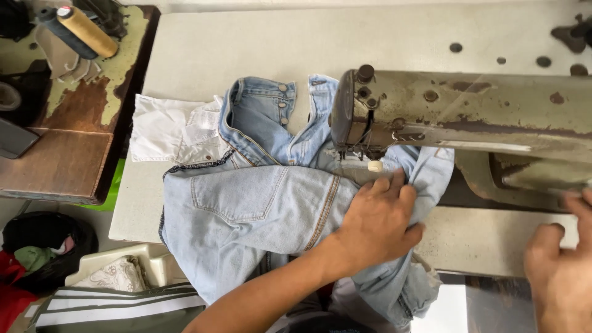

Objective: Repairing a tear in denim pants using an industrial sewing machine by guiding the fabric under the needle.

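Pale, faded denim jeans [246,209] with tan stitching lie matt and soft beneath a worn metal sewing machine [462,111], its dull olive paint chipped and rust-spotted. The table [203,49] is smooth, matt and stained. White cloth [166,126] looks thin and creased. A side bench [80,135] shows bare wood under flaking paint.

pale sewing table [203,43] carries light denim jeans [246,209], white cloth [163,126] and a worn sewing machine [456,111].
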